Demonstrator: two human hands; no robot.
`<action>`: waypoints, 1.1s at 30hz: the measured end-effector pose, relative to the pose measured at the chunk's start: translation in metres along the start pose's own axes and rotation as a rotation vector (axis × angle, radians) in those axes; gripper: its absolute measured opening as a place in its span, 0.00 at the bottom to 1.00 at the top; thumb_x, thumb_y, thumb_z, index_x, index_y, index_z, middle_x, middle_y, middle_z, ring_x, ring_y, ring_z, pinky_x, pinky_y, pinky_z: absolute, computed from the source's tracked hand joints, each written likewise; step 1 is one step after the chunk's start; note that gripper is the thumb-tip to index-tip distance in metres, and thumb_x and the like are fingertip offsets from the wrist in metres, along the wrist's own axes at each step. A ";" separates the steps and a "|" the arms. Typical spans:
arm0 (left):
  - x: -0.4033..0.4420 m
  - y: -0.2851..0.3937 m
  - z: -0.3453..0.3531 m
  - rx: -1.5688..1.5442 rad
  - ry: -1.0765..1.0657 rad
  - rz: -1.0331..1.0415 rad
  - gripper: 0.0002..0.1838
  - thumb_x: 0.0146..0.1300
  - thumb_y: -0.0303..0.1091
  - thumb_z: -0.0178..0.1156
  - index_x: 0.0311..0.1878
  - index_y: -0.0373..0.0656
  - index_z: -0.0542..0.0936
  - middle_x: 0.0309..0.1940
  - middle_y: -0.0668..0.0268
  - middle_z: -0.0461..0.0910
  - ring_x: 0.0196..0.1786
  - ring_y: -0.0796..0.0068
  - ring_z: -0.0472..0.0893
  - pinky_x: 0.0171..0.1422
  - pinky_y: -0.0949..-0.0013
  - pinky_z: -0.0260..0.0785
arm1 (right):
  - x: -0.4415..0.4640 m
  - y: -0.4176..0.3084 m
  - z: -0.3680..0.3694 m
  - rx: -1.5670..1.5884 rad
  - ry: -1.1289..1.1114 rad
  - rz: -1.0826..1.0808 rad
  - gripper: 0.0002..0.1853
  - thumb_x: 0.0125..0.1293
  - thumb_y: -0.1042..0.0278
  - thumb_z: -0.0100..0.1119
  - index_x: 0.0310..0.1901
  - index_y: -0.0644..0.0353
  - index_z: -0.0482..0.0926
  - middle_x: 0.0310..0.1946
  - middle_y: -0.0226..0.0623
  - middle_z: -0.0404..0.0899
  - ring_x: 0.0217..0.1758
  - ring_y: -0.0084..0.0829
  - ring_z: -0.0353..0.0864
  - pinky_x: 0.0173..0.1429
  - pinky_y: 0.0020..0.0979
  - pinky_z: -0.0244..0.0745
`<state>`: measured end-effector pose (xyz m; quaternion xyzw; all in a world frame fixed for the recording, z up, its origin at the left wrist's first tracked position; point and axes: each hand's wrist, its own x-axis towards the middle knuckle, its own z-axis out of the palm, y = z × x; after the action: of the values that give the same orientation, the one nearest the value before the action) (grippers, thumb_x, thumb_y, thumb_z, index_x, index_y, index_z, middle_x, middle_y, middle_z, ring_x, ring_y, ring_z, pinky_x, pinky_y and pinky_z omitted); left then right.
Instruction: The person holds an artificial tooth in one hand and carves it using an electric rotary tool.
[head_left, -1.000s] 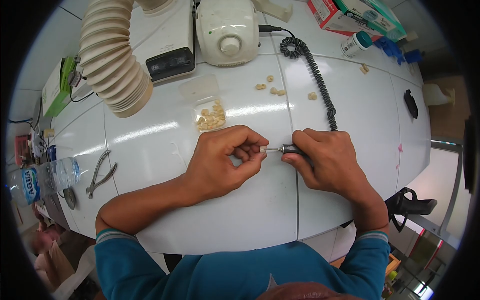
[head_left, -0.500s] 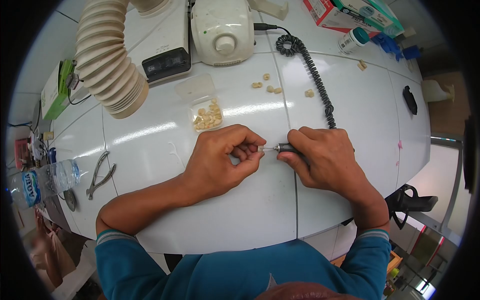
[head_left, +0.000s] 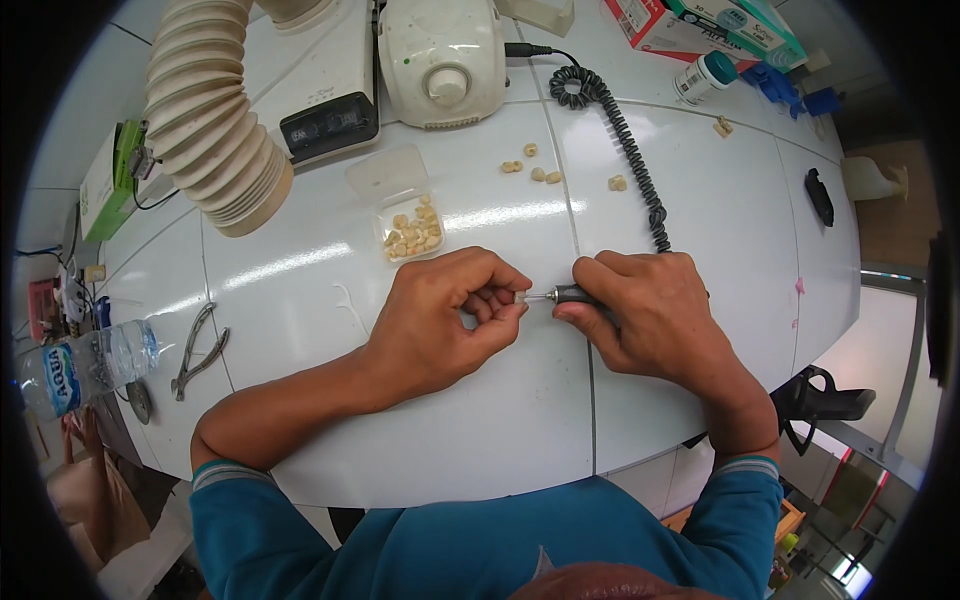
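Between thumb and fingertips, my left hand (head_left: 445, 320) pinches a small whitish tooth-like piece (head_left: 520, 297). My right hand (head_left: 645, 318) is wrapped round a dark rotary handpiece (head_left: 574, 295), whose thin metal bit (head_left: 540, 296) points left and meets the small piece. Above my left hand stands an open clear plastic box (head_left: 382, 220) with several yellowish tooth-like pieces (head_left: 413, 236) inside. More such pieces (head_left: 538, 174) lie on the white table (head_left: 480, 400) beyond my hands. The handpiece's coiled black cord (head_left: 640, 160) runs up behind my right hand.
A ribbed hose (head_left: 215, 130) hangs at the upper left beside a white control unit (head_left: 443, 65). Pliers (head_left: 199, 350) and a water bottle (head_left: 95, 365) lie left. Boxes (head_left: 690, 35) and a white jar (head_left: 704, 78) stand upper right. Another person (head_left: 90, 490) is partly visible lower left.
The view has shifted slightly, so the table items appear a little further left. Both hands keep their grips, and the bit stays at the small piece.
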<state>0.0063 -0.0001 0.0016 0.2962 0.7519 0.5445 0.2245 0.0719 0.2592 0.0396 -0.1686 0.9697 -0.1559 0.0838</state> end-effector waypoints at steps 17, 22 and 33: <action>0.001 0.003 0.002 0.034 0.004 0.002 0.10 0.69 0.22 0.77 0.51 0.32 0.90 0.37 0.63 0.89 0.39 0.80 0.89 0.44 0.75 0.82 | -0.001 0.000 0.003 0.004 0.027 -0.007 0.21 0.81 0.43 0.68 0.40 0.54 0.85 0.27 0.36 0.86 0.25 0.45 0.87 0.29 0.45 0.75; 0.001 0.002 0.003 0.038 0.012 -0.007 0.10 0.68 0.22 0.77 0.50 0.33 0.90 0.36 0.64 0.89 0.38 0.81 0.89 0.43 0.75 0.82 | 0.000 0.000 0.003 0.005 0.015 -0.006 0.21 0.81 0.43 0.68 0.40 0.54 0.85 0.27 0.36 0.86 0.25 0.46 0.86 0.29 0.46 0.75; 0.002 0.004 0.002 0.053 0.013 -0.014 0.10 0.68 0.23 0.78 0.50 0.33 0.90 0.36 0.64 0.89 0.38 0.81 0.88 0.43 0.75 0.82 | 0.000 0.000 0.002 0.007 -0.001 0.000 0.21 0.81 0.43 0.67 0.41 0.54 0.85 0.27 0.37 0.86 0.25 0.47 0.87 0.30 0.47 0.76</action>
<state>0.0075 0.0036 0.0042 0.2931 0.7695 0.5249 0.2156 0.0720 0.2584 0.0372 -0.1683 0.9691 -0.1592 0.0847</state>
